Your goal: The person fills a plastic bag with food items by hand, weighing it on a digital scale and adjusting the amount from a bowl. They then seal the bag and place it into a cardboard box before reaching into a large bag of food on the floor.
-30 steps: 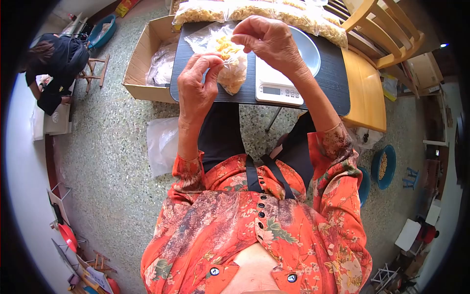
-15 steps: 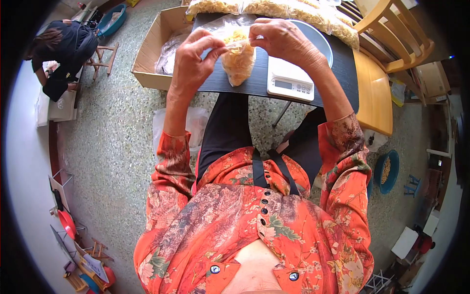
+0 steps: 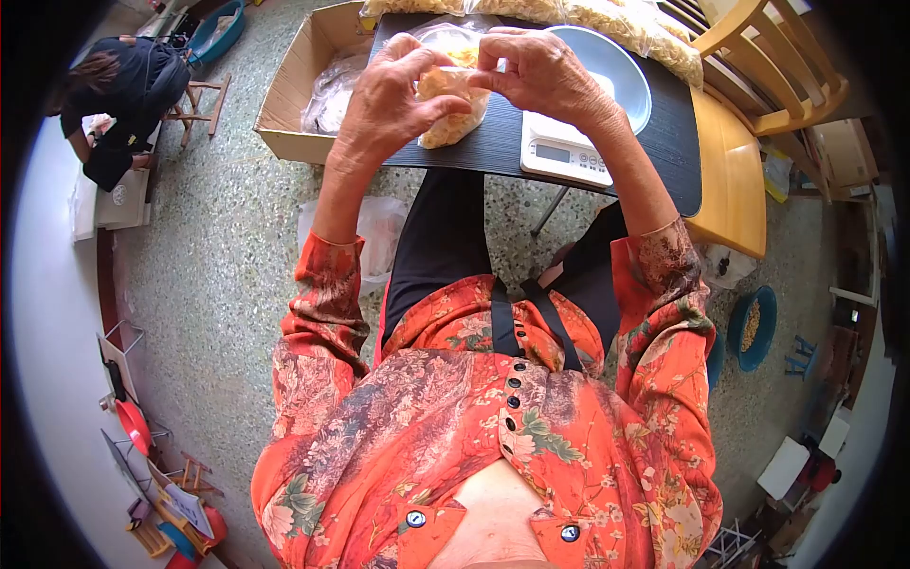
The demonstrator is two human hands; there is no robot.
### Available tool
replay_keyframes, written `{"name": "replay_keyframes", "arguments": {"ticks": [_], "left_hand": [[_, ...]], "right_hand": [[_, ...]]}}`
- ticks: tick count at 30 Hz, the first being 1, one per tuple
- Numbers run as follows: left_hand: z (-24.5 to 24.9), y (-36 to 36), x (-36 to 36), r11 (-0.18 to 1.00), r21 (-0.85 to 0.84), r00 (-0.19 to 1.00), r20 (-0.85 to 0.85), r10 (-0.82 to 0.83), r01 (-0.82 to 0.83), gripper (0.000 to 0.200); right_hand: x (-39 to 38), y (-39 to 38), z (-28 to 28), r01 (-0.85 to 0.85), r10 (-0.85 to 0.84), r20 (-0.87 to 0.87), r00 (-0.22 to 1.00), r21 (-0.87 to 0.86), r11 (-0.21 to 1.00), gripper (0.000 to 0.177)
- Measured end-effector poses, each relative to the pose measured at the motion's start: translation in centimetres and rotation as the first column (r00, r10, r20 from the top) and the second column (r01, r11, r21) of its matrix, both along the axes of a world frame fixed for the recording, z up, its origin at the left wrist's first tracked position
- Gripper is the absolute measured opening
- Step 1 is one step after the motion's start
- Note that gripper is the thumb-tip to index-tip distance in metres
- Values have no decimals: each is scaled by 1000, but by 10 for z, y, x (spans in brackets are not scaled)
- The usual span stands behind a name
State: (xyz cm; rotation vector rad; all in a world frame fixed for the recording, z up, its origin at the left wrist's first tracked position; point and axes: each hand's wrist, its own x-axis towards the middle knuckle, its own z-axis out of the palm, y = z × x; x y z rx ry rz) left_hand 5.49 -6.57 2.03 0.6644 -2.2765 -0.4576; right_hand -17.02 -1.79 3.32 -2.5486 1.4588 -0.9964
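Speckled grey terrazzo floor fills most of the head view, and on it stands a black table with an open cardboard box just beside its left edge and a wooden chair on its far right. Another person in dark clothes bends over work well apart, at the upper left. Along the table's far edge lie filled clear packets. Nearer in, a white scale carries a metal bowl. Both forearms in orange flowered sleeves reach forward over the lap, wrists raised, and the hands meet above the table's near edge. The left hand is curled with its back to the camera, its fingers closed round the upper part of a small clear bag of pale yellow pieces. The right hand bends in from the scale's side, thumb and forefinger pinched tight on the bag's top. The bag hangs between the two hands, just left of the scale, its bottom close over the tabletop; I cannot tell whether it touches. Compared with half a second ago, the hands have drawn closer until the fingertips nearly meet, the bag is bunched shorter and more hidden behind the left fingers, and the loose plastic top that stood above them no longer shows.
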Motion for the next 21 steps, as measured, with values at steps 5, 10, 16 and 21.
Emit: {"name": "replay_keyframes", "arguments": {"ticks": [5,10,16,21], "left_hand": [[-5,-2,-1,1000,-6,999,35,-11,12,37],[2,-11,6,995,2,993,71,-96,96,31],[18,-16,9,997,16,996,43,-77,76,17],[17,-32,15,978,51,978,20,-205,204,11]], "right_hand": [[-3,9,1,-94,96,-29,995,69,993,23],[-4,11,-4,-80,73,-110,991,-63,995,22],[-1,14,2,-80,78,-18,997,-67,995,18],[0,21,7,-34,33,-79,996,-9,999,14]]}}
